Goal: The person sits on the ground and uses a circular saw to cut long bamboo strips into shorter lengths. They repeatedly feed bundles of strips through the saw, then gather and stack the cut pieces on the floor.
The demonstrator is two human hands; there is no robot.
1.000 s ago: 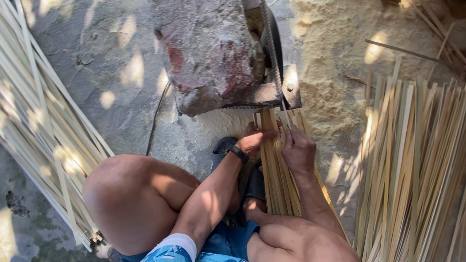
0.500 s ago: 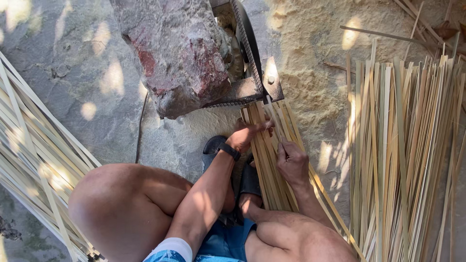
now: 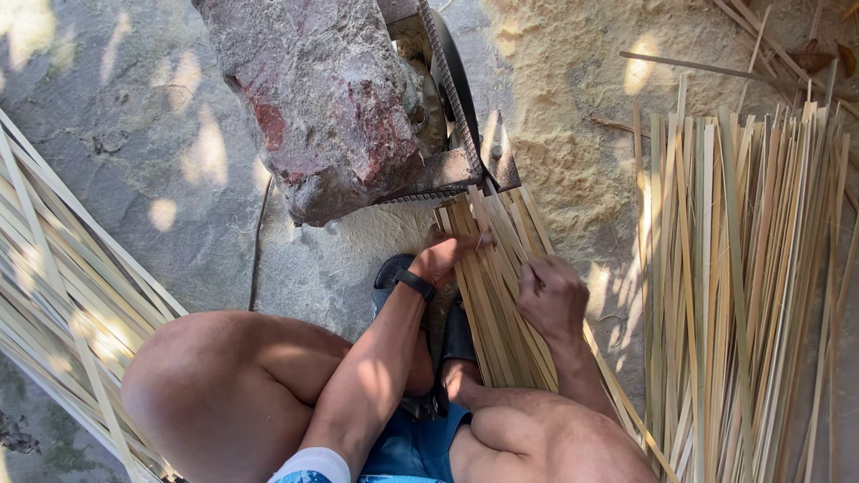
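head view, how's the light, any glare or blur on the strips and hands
Head view: dappled sun, bright patches on the stone floor and the sandy ground; the left hand and right hand lie in soft shade, sharp, on the strip bundle; the loose strips show streaky shadows, no strong glare.

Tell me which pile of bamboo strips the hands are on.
The middle pile, running under the rock-weighted blade. Left hand presses on it, right hand grips it; the left pile and right pile lie untouched.
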